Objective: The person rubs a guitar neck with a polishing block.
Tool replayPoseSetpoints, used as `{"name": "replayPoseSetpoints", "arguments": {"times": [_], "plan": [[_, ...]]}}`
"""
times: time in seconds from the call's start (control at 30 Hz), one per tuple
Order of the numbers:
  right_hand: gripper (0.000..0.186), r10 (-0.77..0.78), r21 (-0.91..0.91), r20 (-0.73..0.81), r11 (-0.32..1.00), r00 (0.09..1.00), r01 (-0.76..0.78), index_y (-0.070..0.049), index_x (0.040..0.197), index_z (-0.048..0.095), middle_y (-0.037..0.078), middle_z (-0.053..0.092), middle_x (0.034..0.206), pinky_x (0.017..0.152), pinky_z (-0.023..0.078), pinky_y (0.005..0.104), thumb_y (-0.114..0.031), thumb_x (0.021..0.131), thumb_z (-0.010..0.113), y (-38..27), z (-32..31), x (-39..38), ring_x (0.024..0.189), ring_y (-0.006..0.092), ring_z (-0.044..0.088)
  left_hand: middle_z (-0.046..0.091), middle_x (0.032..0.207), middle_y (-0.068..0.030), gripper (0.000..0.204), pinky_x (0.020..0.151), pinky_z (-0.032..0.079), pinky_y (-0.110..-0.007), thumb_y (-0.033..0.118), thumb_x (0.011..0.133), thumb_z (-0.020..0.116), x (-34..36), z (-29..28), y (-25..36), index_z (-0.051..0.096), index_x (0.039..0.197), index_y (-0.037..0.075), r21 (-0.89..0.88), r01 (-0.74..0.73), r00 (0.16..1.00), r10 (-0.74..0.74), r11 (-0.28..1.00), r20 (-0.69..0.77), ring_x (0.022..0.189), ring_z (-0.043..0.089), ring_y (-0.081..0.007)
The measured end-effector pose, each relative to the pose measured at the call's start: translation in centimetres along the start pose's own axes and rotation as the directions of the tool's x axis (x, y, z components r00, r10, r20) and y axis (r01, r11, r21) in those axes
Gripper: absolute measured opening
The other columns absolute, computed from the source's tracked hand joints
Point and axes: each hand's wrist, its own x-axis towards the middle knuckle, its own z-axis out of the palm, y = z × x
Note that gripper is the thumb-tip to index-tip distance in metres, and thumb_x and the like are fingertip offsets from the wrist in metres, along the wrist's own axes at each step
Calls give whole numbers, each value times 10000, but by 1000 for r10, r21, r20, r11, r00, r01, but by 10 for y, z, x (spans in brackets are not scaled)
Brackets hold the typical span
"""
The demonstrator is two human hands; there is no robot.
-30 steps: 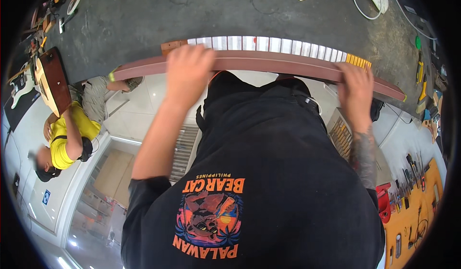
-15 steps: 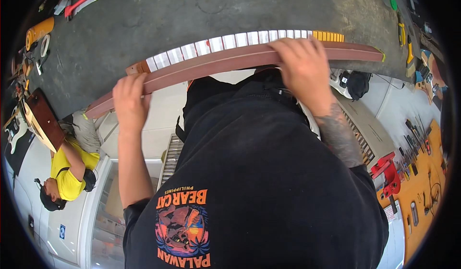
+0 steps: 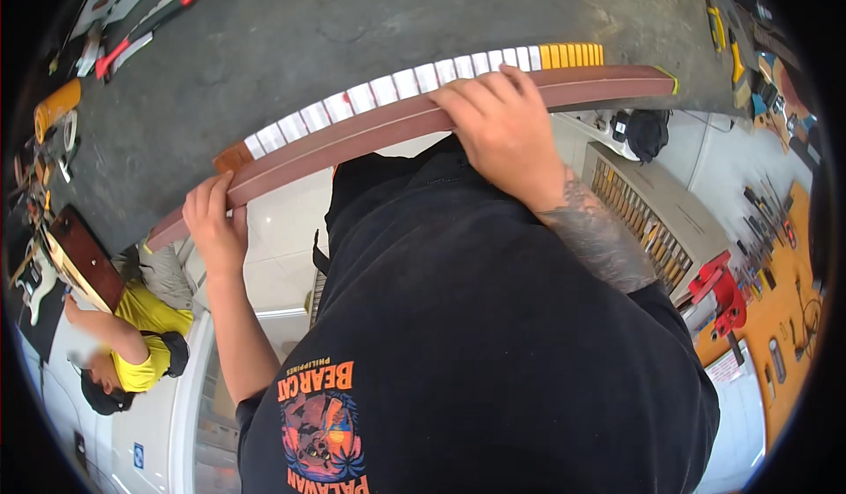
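One maroon bar [image 3: 397, 124] slants away, left to right.

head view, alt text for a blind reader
Left hand and right hand hold a long brown bar beside a strip of white and yellow segments on a dark workbench. At left is a person in yellow.

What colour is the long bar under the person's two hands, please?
The long bar is dull reddish-brown; it shows best in the head view.
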Motion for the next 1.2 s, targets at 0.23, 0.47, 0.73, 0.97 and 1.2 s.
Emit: {"name": "replayPoseSetpoints", "arguments": {"times": [0.23,0.47,0.73,0.97,1.2], "plan": [[464,57,-129,79,991,995,-47,-85,1212,704,80,738,1116,1099,450,518,63,773,668,132,-58,-63,1086,309,668,617,960,-73,261,863,480,-432,78,765,690,80,34,149,647,1022,89,-9,-174,983,174,985,-59,960,619,-275],[334,-37,-31,42,999,998,38,-77,1144,695,64,697,1049,1033,488,494,-28,819,640,31,-12,-9,1037,269,651,685,1244,-127,567,1052,453,-479,5,682,792,25,10,26,695,1232,105,49,14,1000,-14,999,1,1201,616,-350],[400,68,-103,102,993,992,-58,-114,1207,708,62,729,1142,1116,418,521,6,828,666,100,-41,-47,1127,284,648,649,1015,-87,333,887,484,-456,64,765,697,62,21,111,674,1098,72,13,-152,987,152,988,-41,996,626,-304],[334,26,-4,48,1000,998,-26,-72,1160,692,76,704,1049,1065,472,503,-12,838,624,50,-13,-23,1027,282,655,699,1119,-104,430,950,484,-452,40,751,734,37,17,46,701,1175,97,89,-65,997,69,994,-46,1083,638,-324],[361,-3,-30,68,1000,998,5,-94,1176,700,59,706,1103,1077,465,500,-38,823,654,35,-9,-8,1084,271,653,683,1102,-117,407,947,475,-465,19,749,706,23,11,30,692,1152,74,16,-50,998,51,999,-34,1063,635,-332]]}}
